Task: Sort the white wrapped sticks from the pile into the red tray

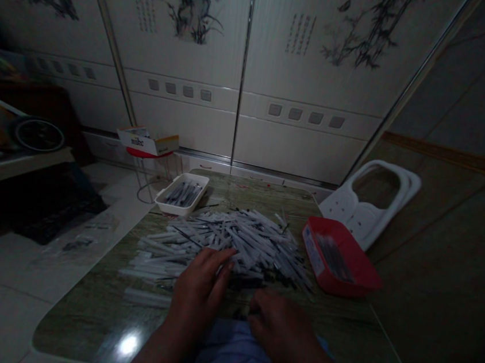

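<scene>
A wide heap of slim pale tubes, mixed with thin dark sticks that look like pen parts, covers the middle of the table. My left hand lies at the near edge of this heap. Its fingers are stretched out over the tubes, thumb a little apart, and I see nothing held in it. Close to my body, my right hand is curled closed just in front of the heap. Whatever its fingers hold, if anything, is hidden in the dim light.
A white tray of pens stands at the table's back left. On the right is a red bin holding slim sticks. The marbled table has rounded corners. Beyond it are a white folding chair and a stool bearing a box.
</scene>
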The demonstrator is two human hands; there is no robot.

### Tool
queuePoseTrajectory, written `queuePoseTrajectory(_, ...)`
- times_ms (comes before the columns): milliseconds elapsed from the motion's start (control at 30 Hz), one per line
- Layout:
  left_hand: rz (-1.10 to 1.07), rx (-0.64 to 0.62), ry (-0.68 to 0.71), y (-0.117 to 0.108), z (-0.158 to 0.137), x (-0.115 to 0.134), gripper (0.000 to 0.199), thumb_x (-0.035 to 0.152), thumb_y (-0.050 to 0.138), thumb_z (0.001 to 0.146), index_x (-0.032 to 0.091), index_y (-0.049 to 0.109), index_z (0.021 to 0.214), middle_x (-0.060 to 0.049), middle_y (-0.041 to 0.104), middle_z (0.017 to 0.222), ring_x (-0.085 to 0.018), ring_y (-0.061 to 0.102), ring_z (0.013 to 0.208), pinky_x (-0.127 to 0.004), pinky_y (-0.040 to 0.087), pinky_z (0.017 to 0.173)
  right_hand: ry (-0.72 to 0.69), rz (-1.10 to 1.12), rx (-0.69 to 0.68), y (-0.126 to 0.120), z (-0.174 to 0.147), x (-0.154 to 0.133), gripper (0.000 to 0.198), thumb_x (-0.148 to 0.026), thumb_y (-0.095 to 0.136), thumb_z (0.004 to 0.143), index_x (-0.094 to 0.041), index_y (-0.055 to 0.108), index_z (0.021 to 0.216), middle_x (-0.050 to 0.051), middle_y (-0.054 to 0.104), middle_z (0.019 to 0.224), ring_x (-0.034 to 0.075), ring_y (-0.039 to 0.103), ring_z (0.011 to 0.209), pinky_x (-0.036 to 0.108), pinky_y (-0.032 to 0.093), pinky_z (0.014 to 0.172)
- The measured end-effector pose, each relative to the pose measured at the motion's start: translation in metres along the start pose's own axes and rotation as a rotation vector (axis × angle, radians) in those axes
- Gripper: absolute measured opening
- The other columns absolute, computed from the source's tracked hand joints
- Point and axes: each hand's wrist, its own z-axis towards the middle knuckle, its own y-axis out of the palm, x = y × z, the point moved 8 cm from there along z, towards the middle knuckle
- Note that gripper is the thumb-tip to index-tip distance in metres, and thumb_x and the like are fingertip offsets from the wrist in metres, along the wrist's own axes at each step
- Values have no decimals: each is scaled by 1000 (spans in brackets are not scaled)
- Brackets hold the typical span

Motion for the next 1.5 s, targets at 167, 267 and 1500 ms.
queuePoseTrajectory(167,94,-50,43,6,-1,3,32,25,52,98,27,65,127,-7,67,108,-18,66,94,-30,53,80,-9,204,72,-17,4,-1,7,-15,56,84,-21,59,81,0,64,81,17,60,76,27,35,65)
queuePoseTrajectory(267,150,-80,68,10,-3,6,32,25,53,97,28,66,126,-6,67,105,-17,67,88,-27,53,75,31,447,139,-35,3,4,6,-19,55,88,-22,61,87,-2,63,78,16,60,72,26,40,63)
queuePoseTrajectory(1500,326,-243,155,38,-11,21,40,20,53,94,35,65,129,-4,68,97,-15,68,75,-23,49,64,-26,511,282,-61,-7,11,7,-21,59,88,-22,66,91,-1,62,82,16,60,76,27,46,67)
